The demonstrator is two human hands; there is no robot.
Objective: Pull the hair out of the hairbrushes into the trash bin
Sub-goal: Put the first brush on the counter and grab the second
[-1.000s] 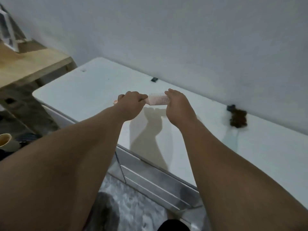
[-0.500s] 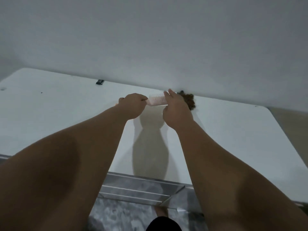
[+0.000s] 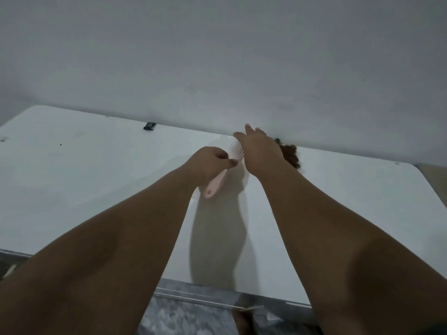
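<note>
Pink plastic hairbrush (image 3: 219, 181) gripped in left hand (image 3: 210, 165), above white table (image 3: 96, 184).
Right hand (image 3: 260, 151) spread open just beyond the bristles; curly brown hair clump (image 3: 291, 155) behind it.

left hand (image 3: 210, 163): closed round the neck of the pink hairbrush (image 3: 221, 174), fingers curled, thumb across the front.
hairbrush: tilted, handle end toward 7 o'clock, bristled head toward 1 o'clock; head partly hidden behind the right hand.
right hand (image 3: 260, 151): fingers spread and loose, at the brush head, just at 2 o'clock of the left hand.
clump of brown hair (image 3: 291, 154): on the worktop at the wall, mostly hidden behind the right wrist.
worktop (image 3: 96, 177): white, shadows of both arms on it.
black clip (image 3: 149, 126): at the worktop's far edge, toward 11 o'clock.
</note>
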